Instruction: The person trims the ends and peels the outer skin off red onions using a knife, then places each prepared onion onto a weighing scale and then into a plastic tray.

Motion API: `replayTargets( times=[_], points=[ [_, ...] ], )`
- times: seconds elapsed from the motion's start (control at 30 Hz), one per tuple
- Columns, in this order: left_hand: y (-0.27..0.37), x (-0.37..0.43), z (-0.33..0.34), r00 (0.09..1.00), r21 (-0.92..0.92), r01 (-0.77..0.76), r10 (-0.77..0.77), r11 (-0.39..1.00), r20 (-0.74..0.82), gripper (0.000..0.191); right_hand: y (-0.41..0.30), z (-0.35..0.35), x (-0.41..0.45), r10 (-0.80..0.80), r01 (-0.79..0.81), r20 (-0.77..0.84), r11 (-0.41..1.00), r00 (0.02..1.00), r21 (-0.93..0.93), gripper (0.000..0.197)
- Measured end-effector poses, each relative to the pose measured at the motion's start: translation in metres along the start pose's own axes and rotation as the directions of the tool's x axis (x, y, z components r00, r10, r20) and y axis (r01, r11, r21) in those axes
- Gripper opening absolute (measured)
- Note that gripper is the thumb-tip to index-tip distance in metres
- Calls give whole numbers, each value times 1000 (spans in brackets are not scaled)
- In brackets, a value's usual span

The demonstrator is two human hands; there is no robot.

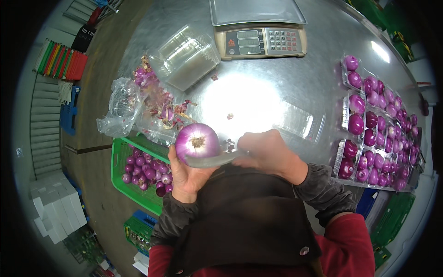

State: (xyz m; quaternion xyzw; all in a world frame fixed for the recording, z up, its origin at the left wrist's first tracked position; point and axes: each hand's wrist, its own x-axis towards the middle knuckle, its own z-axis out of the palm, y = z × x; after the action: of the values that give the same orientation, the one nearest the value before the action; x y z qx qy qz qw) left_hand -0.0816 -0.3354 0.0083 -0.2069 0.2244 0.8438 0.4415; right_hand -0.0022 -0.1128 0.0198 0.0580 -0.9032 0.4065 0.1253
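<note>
A large red onion (197, 141) rests in my left hand (188, 180), its dry root end facing up. My right hand (268, 154) grips a knife, and the curved knife blade (211, 160) lies across the near side of the onion; whether it cuts in cannot be told. The knife handle is hidden in my fingers. Loose onion skins (166, 110) lie heaped on the metal table (238, 76) beyond my left hand, beside a crumpled clear plastic bag (123, 107). A single clear plastic tray (301, 119) lies beyond my right hand.
Stacked clear plastic trays (187, 57) stand near a digital scale (261, 41) at the back. Trays packed with red onions (356, 104) fill the table's right side. Below the left edge, a green crate (119, 180) holds red onions (148, 171). White boxes (59, 204) are stacked at far left.
</note>
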Motion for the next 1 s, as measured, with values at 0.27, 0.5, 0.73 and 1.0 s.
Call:
replayTargets(
  times=[0.27, 0.5, 0.73, 1.0],
  points=[
    [-5, 2, 20, 991, 86, 33, -22, 996, -133, 81, 15, 5, 9, -8, 32, 97, 967, 995, -251, 38],
    [-7, 3, 5, 998, 117, 64, -63, 991, -11, 74, 33, 11, 6, 146, -120, 133, 975, 980, -189, 45],
    [-14, 8, -7, 992, 99, -76, 85, 992, -91, 86, 41, 24, -22, 397, -424, 179, 892, 900, 156, 43],
    [-56, 37, 27, 904, 843, -386, 337, 375, 264, 88, 40, -5, -29, 640, -513, 2, 614, 769, 601, 52]
  ],
)
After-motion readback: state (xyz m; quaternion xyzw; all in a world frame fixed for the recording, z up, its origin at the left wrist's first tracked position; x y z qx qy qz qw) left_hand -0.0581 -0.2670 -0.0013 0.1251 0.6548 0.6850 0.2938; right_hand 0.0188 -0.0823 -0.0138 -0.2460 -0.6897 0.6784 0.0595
